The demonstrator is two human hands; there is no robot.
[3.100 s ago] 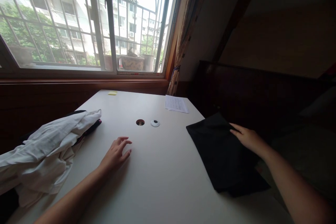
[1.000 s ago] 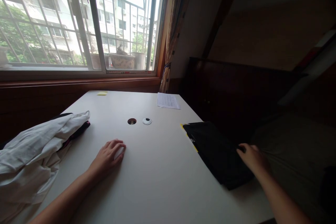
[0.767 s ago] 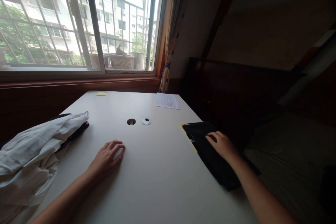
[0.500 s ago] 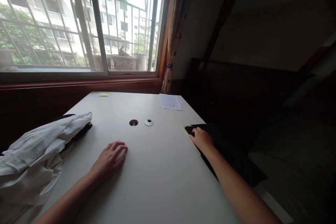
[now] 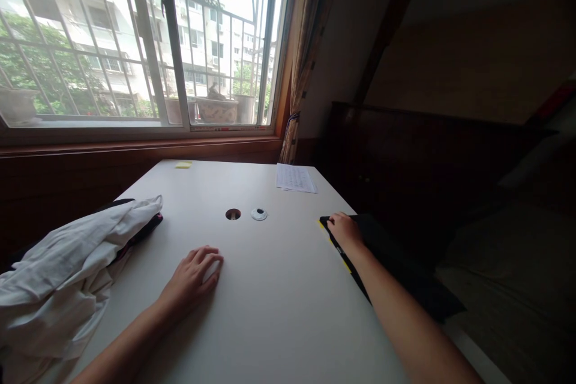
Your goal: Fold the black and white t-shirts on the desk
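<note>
My left hand (image 5: 195, 273) rests on the white table (image 5: 265, 306) with its fingers loosely bent and apart, holding nothing. At the table's right side my right hand (image 5: 345, 233) has its fingers curled down on the edge of a black cloth (image 5: 378, 237) with yellow trim. The fingertips are partly hidden. The black cloth lies over the table's edge, and its far part merges into the dark background.
Piled clothes, a white garment (image 5: 76, 264) on top, lie at the left. Farther back are a round hole (image 5: 233, 214), its round cover (image 5: 259, 214), printed papers (image 5: 296, 178) and a yellow sticky note (image 5: 183, 164). A barred window (image 5: 135, 42) stands behind.
My right hand has curled its fingers more closely on the black cloth's edge. The view has shifted slightly; my left hand stays in place on the table.
</note>
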